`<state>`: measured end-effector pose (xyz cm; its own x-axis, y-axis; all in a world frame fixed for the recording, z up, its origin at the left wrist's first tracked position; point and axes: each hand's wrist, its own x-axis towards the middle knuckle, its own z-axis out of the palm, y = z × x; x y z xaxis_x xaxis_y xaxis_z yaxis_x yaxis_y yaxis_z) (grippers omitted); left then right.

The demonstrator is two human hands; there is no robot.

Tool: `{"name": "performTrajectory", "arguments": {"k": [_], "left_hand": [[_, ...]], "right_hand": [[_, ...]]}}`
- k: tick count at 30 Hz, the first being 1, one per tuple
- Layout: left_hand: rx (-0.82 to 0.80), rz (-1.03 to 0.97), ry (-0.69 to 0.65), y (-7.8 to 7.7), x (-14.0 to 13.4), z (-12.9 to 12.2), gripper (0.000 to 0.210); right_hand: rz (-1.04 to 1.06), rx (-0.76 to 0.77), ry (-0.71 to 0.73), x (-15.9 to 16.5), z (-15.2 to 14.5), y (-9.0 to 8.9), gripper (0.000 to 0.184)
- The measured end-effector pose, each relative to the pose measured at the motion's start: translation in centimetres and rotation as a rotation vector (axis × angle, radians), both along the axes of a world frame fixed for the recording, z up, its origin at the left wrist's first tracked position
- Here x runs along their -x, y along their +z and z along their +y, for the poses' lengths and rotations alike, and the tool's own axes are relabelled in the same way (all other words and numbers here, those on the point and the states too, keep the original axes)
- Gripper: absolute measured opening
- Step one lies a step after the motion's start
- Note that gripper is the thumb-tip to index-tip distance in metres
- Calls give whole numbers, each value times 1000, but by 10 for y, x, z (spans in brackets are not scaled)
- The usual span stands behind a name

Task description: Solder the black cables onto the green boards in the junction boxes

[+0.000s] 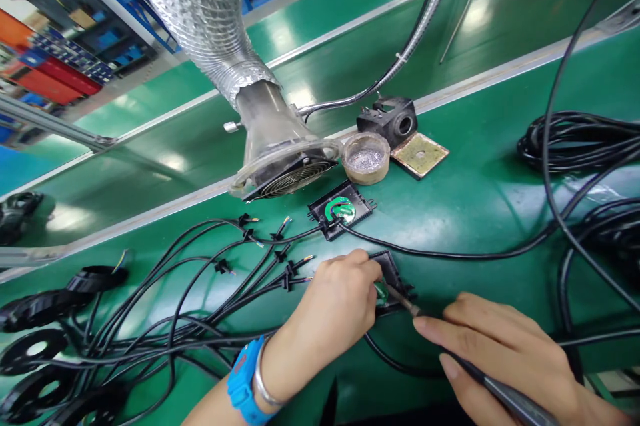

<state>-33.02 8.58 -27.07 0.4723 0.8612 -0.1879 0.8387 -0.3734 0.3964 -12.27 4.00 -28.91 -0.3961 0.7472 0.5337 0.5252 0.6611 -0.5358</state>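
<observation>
My right hand (515,353) grips the dark handle of a soldering iron (473,371). Its metal tip points left and reaches the green circuit board (381,291) inside a black plastic housing (391,269). Over the left part of this housing, my left hand (345,289) is closed with its fingertips at the board; what they pinch is hidden. Just beyond it lies a second black housing (361,201) with a round green circuit board (345,209) and black cables running from both sides.
A fume extraction nozzle (285,153) hangs above the bench. Behind the housings stand a round solder pot (367,158), an iron holder (387,119) and a sponge tray (421,154). Black cables (185,293) with stripped ends spread left; coiled cable (575,143) lies right.
</observation>
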Motion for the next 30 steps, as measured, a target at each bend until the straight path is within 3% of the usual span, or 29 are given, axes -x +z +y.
{"name": "performTrajectory", "arguments": {"k": [13, 21, 25, 30], "left_hand": [[-1, -7, -33, -2, 1, 1, 23], [21, -3, -20, 0, 0, 2, 22], [14, -11, -5, -1, 0, 2, 22], [10, -12, -17, -4, 2, 0, 22]], "right_hand": [[-81, -7, 100, 0, 0, 4, 29], [-105, -175, 186, 4, -10, -21, 31], [-148, -218, 209, 5, -13, -25, 31], [-49, -118, 38, 2, -18, -10, 26]]}}
